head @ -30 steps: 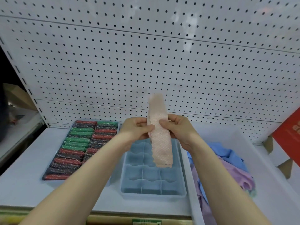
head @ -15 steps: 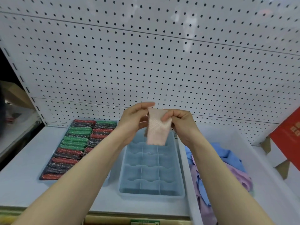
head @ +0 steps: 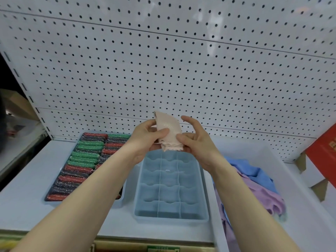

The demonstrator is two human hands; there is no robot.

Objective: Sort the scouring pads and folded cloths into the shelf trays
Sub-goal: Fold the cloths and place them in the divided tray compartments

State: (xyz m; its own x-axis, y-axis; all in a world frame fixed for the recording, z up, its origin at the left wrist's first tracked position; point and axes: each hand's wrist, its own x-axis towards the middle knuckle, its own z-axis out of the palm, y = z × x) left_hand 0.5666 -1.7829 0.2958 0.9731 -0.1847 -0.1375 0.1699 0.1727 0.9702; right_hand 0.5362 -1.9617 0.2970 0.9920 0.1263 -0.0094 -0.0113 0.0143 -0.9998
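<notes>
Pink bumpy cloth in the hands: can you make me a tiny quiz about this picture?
1. True or false: both hands hold the pink textured cloth.
2. What fills the tray on the left? A) red, green and dark scouring pads B) spoons
3. What is inside the pale blue divided plastic tray?

Key: 1 true, left hand and right hand. 2 A. 3 nothing.
</notes>
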